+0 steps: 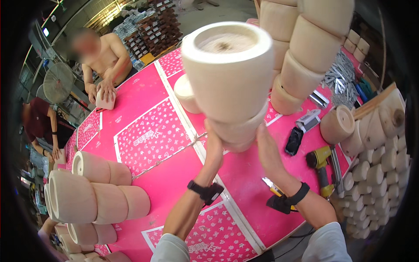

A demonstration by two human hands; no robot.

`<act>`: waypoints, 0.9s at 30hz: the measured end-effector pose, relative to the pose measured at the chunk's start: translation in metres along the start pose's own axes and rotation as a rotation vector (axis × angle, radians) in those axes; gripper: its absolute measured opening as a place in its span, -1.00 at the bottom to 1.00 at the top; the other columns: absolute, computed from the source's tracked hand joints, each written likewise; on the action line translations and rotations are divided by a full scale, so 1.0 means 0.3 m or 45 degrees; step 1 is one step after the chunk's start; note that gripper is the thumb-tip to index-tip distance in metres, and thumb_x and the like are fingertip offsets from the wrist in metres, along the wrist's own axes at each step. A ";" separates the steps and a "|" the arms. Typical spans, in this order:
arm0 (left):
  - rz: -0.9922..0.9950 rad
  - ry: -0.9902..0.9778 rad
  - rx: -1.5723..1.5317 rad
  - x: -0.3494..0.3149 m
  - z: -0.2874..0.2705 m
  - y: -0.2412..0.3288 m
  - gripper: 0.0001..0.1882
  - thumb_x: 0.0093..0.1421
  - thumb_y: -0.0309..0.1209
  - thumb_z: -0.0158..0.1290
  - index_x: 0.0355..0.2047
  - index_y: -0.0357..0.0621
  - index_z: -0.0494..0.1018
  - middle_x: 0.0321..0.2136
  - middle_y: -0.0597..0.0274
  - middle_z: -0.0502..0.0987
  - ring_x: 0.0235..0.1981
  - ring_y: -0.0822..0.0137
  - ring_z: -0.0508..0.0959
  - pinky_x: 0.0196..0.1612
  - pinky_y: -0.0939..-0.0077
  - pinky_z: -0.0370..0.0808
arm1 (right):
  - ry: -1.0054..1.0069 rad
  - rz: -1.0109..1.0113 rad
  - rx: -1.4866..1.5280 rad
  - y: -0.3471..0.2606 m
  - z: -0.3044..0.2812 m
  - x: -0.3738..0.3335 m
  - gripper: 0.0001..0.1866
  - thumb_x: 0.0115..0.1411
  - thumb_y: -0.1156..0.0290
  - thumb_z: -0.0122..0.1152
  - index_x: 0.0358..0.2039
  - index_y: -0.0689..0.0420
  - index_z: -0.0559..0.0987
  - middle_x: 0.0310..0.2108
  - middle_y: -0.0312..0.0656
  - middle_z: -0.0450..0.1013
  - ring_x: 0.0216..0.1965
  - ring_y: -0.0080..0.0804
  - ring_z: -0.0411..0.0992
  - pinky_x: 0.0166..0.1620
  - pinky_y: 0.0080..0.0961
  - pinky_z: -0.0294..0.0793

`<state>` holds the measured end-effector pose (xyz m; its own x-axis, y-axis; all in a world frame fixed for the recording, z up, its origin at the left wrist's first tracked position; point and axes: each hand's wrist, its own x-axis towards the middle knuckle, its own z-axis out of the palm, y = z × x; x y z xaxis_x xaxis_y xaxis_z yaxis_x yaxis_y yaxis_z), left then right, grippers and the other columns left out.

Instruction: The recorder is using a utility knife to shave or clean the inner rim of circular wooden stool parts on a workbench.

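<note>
Palms of the left hand [213, 146] and right hand [267, 148] clasp the lower end of a pale wooden stack [229, 83], upright between them above the pink table [170, 179]. Right of the grip lie a black object [294, 140] and a yellow nail gun [322, 163]; leftward, wooden cylinders [96, 201] lie in rows. Beyond it, taller stacked cylinders [303, 56] rise; far left, a person [114, 50] grips a wooden piece [105, 101].

cream pots [232, 81]; hot-pink table [174, 187], white floral patterns; yellow nail gun [322, 159]; black wristbands [299, 194]
</note>
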<state>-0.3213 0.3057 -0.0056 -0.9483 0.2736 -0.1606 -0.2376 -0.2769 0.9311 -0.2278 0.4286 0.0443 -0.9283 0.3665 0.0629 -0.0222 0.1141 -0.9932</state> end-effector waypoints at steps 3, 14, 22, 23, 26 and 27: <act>-0.052 0.024 -0.039 -0.180 -0.151 -0.037 -0.30 0.41 0.16 -0.45 0.37 -0.02 -0.06 0.33 0.19 0.09 0.33 0.28 0.11 0.30 0.24 0.17 | 0.066 -0.191 -0.024 -0.028 0.090 -0.179 -0.38 0.45 0.04 -0.33 0.29 0.29 0.15 0.13 0.23 0.33 0.18 0.05 0.31 0.17 -0.19 0.28; 0.052 0.305 -0.014 -0.807 -0.491 -0.056 -0.33 0.35 0.25 -0.37 0.34 0.25 -0.04 0.29 0.43 0.12 0.23 0.38 0.18 0.02 0.28 0.33 | -0.148 -0.233 0.175 -0.074 0.305 -0.713 -0.45 0.40 0.14 -0.15 0.18 0.37 0.24 -0.11 0.32 0.44 -0.06 0.28 0.43 -0.01 -0.06 0.38; 0.057 0.207 0.110 -1.019 -0.539 -0.019 -0.22 0.31 0.33 -0.44 0.39 0.25 -0.16 0.38 0.36 -0.03 0.35 0.22 0.07 0.11 0.05 0.26 | -0.378 -0.197 -0.025 -0.054 0.295 -0.821 -0.47 0.43 0.09 -0.28 0.22 0.21 0.28 -0.13 0.33 0.43 -0.05 0.29 0.39 0.00 -0.06 0.32; 0.040 0.172 0.164 -1.035 -0.555 -0.002 -0.23 0.31 0.33 -0.49 0.39 0.28 -0.19 0.37 0.34 -0.03 0.34 0.19 0.08 0.10 0.02 0.26 | -0.405 -0.196 -0.037 -0.052 0.299 -0.827 -0.46 0.43 0.09 -0.28 0.23 0.21 0.27 -0.11 0.29 0.44 -0.03 0.22 0.41 0.02 -0.12 0.33; 0.007 0.070 0.198 -1.056 -0.567 0.035 -0.23 0.34 0.28 -0.44 0.39 0.14 -0.13 0.35 0.25 0.03 0.33 0.17 0.11 0.09 0.08 0.28 | -0.397 -0.249 -0.059 -0.006 0.287 -0.806 -0.45 0.43 0.08 -0.26 0.23 0.24 0.28 -0.08 0.20 0.47 -0.01 0.07 0.44 0.05 -0.22 0.34; 0.016 0.071 0.197 -1.060 -0.590 0.039 -0.23 0.34 0.28 -0.44 0.39 0.14 -0.13 0.35 0.25 0.03 0.33 0.17 0.11 0.09 0.08 0.28 | -0.383 -0.263 -0.057 0.009 0.282 -0.813 -0.44 0.43 0.07 -0.24 0.22 0.26 0.30 -0.06 0.16 0.47 -0.01 -0.02 0.46 0.06 -0.27 0.35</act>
<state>-0.0597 0.0524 -0.0016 -0.9622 0.2185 -0.1625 -0.1944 -0.1334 0.9718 -0.0329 0.2615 0.0179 -0.9736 0.0441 0.2238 -0.2109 0.2000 -0.9568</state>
